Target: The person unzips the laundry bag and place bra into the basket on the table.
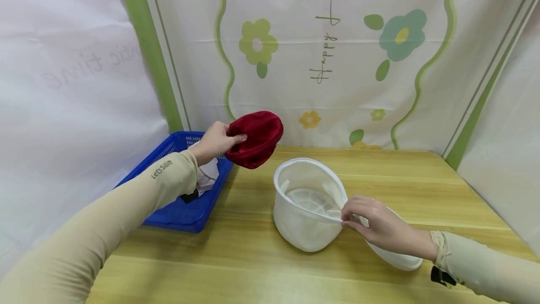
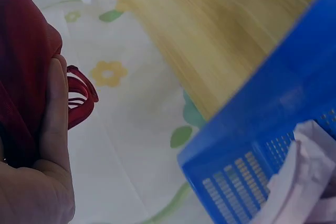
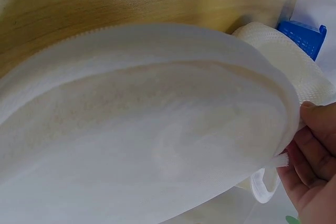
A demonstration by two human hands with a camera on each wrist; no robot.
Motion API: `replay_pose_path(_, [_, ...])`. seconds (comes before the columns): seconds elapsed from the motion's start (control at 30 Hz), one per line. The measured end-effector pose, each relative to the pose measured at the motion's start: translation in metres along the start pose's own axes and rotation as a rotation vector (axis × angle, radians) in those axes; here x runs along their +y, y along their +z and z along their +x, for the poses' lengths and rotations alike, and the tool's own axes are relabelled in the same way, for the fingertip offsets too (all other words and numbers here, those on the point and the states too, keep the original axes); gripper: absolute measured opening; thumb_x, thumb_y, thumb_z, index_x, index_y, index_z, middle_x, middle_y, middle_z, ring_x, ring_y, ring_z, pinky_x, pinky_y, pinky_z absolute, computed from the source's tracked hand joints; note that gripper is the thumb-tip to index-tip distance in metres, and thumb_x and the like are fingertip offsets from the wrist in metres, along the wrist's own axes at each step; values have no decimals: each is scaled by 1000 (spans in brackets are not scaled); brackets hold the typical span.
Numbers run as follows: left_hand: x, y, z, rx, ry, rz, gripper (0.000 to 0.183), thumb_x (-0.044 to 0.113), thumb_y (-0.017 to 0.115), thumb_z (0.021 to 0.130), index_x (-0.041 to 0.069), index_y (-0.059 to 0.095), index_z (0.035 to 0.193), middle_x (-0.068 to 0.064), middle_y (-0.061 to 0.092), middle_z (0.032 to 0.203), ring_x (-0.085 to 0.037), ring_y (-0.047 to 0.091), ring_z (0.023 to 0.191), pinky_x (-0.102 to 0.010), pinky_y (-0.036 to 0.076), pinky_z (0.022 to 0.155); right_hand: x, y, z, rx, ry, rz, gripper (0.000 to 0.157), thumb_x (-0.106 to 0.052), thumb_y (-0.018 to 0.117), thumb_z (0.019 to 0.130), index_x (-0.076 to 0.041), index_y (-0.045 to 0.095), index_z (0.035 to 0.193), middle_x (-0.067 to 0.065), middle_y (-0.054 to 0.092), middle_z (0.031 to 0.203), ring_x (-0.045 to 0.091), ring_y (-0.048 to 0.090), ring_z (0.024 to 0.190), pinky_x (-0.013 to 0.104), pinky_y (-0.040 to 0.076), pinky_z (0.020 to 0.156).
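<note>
A dark red bra (image 1: 255,138), folded with its cups together, hangs in the air between the basket and the mesh bag. My left hand (image 1: 218,142) grips its left side, thumb on top; thin red straps (image 2: 81,98) stick out past the fingers in the left wrist view. A round white mesh laundry bag (image 1: 307,229) stands upright on the table, its mouth uncovered. With thumb and fingers my right hand (image 1: 381,224) pinches the bag's right rim. The bag's white lid (image 1: 402,259) lies folded back under that hand and fills much of the right wrist view.
A blue plastic basket (image 1: 181,222) stands at the left of the wooden table (image 1: 236,266), below my left forearm, with pale cloth items (image 1: 207,175) inside. White printed curtains (image 1: 287,93) enclose the table at the back and both sides.
</note>
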State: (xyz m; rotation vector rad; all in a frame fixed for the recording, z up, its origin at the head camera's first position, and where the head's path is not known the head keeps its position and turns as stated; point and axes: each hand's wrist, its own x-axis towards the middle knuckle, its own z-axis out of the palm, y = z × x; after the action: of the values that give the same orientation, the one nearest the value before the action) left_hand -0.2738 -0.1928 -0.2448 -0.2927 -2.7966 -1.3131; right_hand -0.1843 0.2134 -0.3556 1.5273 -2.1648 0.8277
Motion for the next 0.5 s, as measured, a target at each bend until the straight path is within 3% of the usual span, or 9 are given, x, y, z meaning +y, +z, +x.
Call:
replay_pose_path(0.3, [-17,-21,1,41,-75,85,32,30,67,95,1,63,81,-2,57,58,-12,52,49,-24,46,48,0,-1,0,-5,4,1,6,-14,66,96,-14,64,90,-7,60,89,9,54,76,19,47,65])
replay_pose_path(0.5, [-29,-32,1,67,-89,113,33,29,67,94,4,58,74,1,54,58,-12,51,55,-23,42,51,0,-2,0,-5,5,0,8,-9,70,92,-14,64,89,-7,60,89,9,54,76,19,47,64])
